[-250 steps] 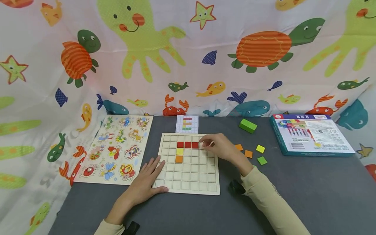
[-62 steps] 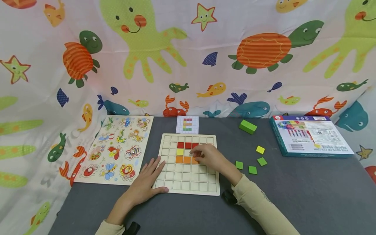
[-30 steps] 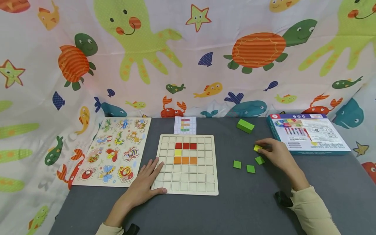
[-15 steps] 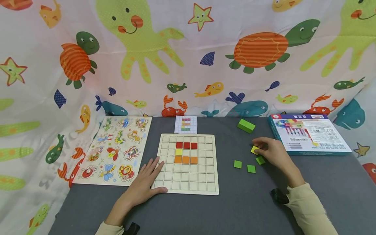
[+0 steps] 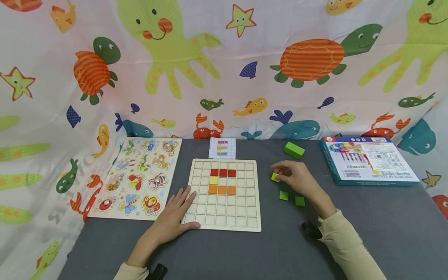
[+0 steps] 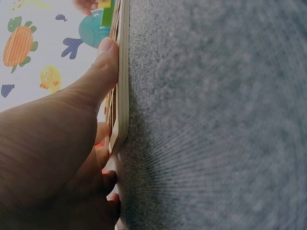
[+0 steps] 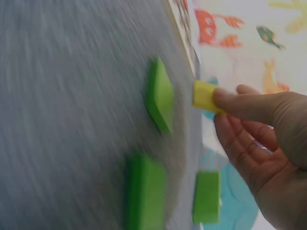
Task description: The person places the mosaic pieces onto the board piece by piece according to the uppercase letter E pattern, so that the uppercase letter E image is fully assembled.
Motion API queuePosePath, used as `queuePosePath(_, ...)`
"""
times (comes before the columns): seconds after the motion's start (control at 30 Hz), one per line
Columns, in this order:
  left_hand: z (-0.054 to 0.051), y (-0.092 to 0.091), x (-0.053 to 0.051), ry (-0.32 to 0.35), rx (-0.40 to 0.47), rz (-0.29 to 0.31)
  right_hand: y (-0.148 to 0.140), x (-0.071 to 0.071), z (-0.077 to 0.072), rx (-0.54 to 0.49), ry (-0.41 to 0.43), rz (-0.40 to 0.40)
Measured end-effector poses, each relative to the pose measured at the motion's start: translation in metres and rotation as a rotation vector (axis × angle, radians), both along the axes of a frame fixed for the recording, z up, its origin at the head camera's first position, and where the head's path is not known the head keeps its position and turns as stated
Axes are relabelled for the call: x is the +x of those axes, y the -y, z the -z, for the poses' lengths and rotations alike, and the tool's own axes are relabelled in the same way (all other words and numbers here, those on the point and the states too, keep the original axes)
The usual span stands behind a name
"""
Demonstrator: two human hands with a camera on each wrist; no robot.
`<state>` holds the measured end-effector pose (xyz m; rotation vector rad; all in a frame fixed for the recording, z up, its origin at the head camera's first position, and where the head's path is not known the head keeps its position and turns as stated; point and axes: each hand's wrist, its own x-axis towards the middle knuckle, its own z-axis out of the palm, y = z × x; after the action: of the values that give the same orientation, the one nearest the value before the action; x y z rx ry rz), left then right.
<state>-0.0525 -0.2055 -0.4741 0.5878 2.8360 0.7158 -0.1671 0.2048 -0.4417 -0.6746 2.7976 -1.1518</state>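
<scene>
Left of frame: insect-picture board [image 5: 140, 177] flat on the counter [image 5: 196, 256].

Left hand [image 5: 171, 214], lower left of centre: fingers straight and spread, gripping nothing. It rests at the near-left corner of the grid board [image 5: 224, 222], thumb along the near edge, as the left wrist view confirms.

Centre: grid board carries three red tiles [image 5: 223, 172] in a row, one yellow tile under the leftmost red, and three orange tiles [image 5: 222, 189] in the row below. Pattern card [image 5: 222, 147] lies just beyond its far edge.

Right of centre: right hand [image 5: 297, 179] pinches a loose yellow square [image 5: 275, 177] between thumb and fingertips; gap only as wide as the piece. It is off the board, to the right of the board's edge. Right wrist view is blurred, but the piece juts well past the thumb. Two green tiles [image 5: 284, 195] lie nearer the viewer; green block [image 5: 294, 150] beyond; boxed set [image 5: 371, 161] far right.

Technique notes (judgement): card print is small, but appears to show a second single yellow below the orange row, at its left end. Best to carry the piece high enough to clear the seated tiles, keep the left hand's light bracing, square the edges to the cell, lower flat, then press lightly.
</scene>
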Motion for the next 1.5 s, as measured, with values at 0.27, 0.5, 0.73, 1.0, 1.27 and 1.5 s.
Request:
queuePosePath(0.27,-0.001,-0.001,-0.003,0.02,-0.017,0.004,0.04,0.004,0.007,-0.06,-0.04,-0.082)
queuePosePath(0.5,0.001,0.0,-0.002,0.009,-0.013,-0.002,0.078,0.005,0.007,-0.106,-0.059,-0.126)
queuePosePath(0.73,0.0,0.001,-0.001,-0.008,0.0,-0.005,0.119,0.009,0.004,-0.137,-0.015,-0.201)
queuePosePath(1.0,-0.002,0.002,0.001,-0.006,-0.002,-0.01,0.158,0.017,0.002,-0.156,0.003,-0.318)
queuePosePath(1.27,-0.002,0.002,-0.001,-0.022,0.007,-0.004,0.175,0.026,0.011,-0.114,0.076,-0.32)
queuePosePath(1.5,0.0,0.0,0.0,-0.017,0.006,-0.003,0.181,0.035,0.01,0.032,0.048,-0.299)
